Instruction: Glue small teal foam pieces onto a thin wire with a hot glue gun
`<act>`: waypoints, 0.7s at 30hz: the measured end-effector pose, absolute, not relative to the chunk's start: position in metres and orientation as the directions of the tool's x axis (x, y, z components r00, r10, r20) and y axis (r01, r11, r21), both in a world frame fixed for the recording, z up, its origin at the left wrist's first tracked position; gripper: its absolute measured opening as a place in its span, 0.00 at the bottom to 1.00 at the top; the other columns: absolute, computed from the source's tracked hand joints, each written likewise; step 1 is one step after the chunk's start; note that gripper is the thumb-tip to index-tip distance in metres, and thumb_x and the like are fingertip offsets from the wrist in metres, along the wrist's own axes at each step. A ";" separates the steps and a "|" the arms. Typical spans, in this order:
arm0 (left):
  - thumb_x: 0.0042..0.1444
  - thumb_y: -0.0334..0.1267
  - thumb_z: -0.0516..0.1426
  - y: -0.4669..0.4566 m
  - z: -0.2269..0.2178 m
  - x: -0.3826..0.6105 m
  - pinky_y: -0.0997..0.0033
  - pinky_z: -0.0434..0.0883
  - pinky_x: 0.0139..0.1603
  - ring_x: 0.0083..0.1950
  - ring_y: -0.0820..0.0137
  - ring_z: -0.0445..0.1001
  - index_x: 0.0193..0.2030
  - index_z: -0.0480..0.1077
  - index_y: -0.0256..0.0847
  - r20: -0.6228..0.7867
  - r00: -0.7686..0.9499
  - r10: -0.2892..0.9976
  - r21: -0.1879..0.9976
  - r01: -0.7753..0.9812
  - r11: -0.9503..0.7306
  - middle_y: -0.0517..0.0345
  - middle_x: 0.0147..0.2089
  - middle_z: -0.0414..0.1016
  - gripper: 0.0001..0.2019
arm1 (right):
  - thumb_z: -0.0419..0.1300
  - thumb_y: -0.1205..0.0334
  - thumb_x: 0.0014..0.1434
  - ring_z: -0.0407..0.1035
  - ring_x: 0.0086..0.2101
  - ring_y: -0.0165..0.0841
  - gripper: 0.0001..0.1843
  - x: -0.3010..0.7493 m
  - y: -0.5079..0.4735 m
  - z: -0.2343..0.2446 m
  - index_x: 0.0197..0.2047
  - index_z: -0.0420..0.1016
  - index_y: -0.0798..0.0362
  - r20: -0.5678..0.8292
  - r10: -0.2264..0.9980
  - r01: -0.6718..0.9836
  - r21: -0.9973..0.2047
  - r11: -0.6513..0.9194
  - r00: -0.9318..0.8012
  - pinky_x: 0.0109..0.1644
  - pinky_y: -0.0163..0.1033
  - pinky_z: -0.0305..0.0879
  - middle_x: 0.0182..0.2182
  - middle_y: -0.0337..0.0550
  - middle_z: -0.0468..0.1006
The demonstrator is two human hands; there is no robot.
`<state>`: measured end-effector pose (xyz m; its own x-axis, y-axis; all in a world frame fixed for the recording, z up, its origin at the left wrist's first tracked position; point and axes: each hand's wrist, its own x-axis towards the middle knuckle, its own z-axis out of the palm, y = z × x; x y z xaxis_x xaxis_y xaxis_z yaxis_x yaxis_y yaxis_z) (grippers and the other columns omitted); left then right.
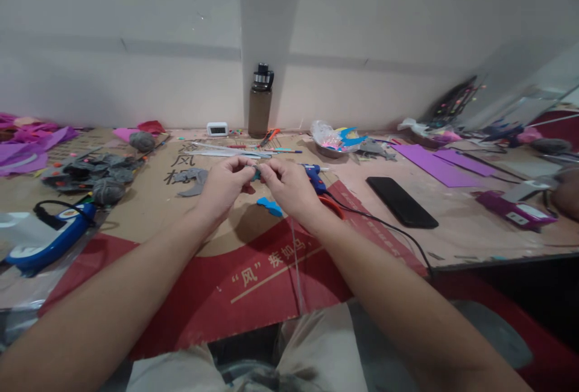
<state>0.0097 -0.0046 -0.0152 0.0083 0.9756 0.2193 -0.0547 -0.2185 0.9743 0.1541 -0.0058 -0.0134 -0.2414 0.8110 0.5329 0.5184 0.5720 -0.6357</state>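
Above the printed cardboard sheet (217, 223), my left hand (226, 184) and my right hand (289, 184) meet with their fingertips pinched together. Both are closed on a small teal piece (257, 173); its exact kind is mostly hidden by the fingers. A blue felt cutout (270, 206) lies on the cardboard just below my hands. Grey felt cutouts (192, 182) rest left of my left hand. Beside my right hand is a blue glue gun (313, 176), partly covered by that hand, its black cord running right.
A dark bottle (260, 105) stands by the wall, near a small white digital clock (218, 129) and orange scissors (270, 137). A bowl (332, 149) holds felt pieces. Right lie a black phone (401, 202) and purple sheets (436, 164). Left are grey felt scraps (85, 172) and a blue-white device (54, 241).
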 end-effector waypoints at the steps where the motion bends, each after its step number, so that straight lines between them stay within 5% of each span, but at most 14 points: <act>1: 0.43 0.37 0.62 -0.005 -0.014 0.010 0.74 0.68 0.25 0.24 0.77 0.62 0.28 0.70 0.38 0.216 -0.001 0.976 0.975 -0.059 -0.216 0.63 0.26 0.66 0.07 | 0.50 0.55 0.63 0.60 0.26 0.29 0.18 0.153 -0.006 -0.014 0.24 0.64 0.52 0.529 0.812 0.505 -0.645 0.574 -0.246 0.33 0.35 0.54 0.22 0.37 0.67; 8: 0.45 0.37 0.62 -0.009 -0.012 0.010 0.74 0.70 0.27 0.25 0.77 0.63 0.29 0.71 0.38 0.270 0.020 0.963 0.963 -0.004 -0.270 0.63 0.26 0.66 0.07 | 0.52 0.55 0.60 0.57 0.24 0.27 0.16 0.154 -0.001 -0.018 0.22 0.63 0.53 0.502 0.843 0.412 -0.739 0.533 -0.191 0.30 0.35 0.51 0.20 0.34 0.62; 21: 0.44 0.38 0.63 -0.009 -0.009 0.010 0.72 0.72 0.28 0.26 0.75 0.66 0.30 0.72 0.36 0.233 0.081 0.969 0.972 -0.033 -0.231 0.60 0.27 0.69 0.08 | 0.53 0.58 0.57 0.54 0.23 0.26 0.15 0.155 -0.004 -0.013 0.20 0.60 0.52 0.509 0.849 0.460 -0.725 0.513 -0.143 0.29 0.35 0.50 0.19 0.34 0.61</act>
<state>0.0097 -0.0090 -0.0086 0.0808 0.9690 0.2334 -0.0329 -0.2315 0.9723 0.1551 -0.0039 -0.0134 -0.1434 0.8487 0.5091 0.4598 0.5127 -0.7251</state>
